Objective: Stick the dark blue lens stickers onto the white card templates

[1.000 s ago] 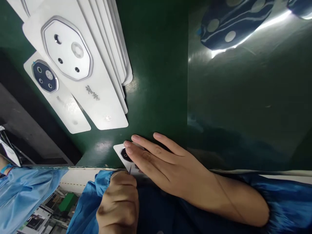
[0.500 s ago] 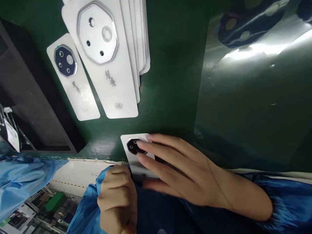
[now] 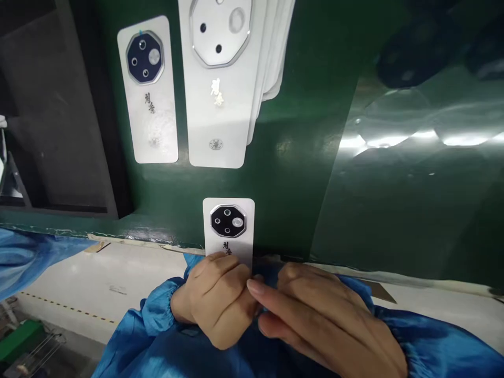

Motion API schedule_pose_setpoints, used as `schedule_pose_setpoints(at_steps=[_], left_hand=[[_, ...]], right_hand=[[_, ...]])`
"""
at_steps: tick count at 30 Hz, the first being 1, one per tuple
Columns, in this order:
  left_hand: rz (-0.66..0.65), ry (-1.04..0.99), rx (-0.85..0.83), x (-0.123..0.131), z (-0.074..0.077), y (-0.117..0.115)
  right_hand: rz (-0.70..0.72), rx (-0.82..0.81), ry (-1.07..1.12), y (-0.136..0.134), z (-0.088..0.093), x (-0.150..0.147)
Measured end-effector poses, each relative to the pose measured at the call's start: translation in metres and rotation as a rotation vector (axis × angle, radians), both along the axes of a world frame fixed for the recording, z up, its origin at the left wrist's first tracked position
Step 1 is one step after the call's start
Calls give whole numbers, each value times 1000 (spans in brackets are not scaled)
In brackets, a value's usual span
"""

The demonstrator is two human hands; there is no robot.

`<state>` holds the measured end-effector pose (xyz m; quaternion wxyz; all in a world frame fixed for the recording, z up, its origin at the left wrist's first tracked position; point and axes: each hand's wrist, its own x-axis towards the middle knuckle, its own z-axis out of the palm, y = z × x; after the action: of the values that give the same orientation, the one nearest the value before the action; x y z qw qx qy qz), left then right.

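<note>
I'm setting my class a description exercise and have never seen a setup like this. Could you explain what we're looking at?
No machine here: these are a person's bare hands, seen by one camera worn on the head, looking forward and down. The closed left hand covers the lower end of a small white panel; its grip is hidden. The right hand points a finger toward it; whether they touch is unclear. Farther back on the green table lie another white panel with a dark blue octagon and a stack of white panels. A black tray sits at left, a shiny see-through sheet at right.
</note>
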<state>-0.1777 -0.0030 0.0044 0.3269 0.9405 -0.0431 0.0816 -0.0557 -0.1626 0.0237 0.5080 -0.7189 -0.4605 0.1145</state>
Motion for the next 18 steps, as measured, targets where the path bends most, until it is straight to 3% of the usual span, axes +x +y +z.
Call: schedule_pose_setpoints(at_steps=[4,8,13,18], left_hand=[[198,-271,213,18,6,-5],[346,-351,333,20,4,-1],[320,-135,360,7,-5,14],[215,-34,369,5,-7,18]], right_hand=[[46,-248,-63,-9,10,-6],[-39,-326,-14,-23,14,-8],[-332,-523,66,-38,15,-6],[-543,-382,64,-36,3,-18]])
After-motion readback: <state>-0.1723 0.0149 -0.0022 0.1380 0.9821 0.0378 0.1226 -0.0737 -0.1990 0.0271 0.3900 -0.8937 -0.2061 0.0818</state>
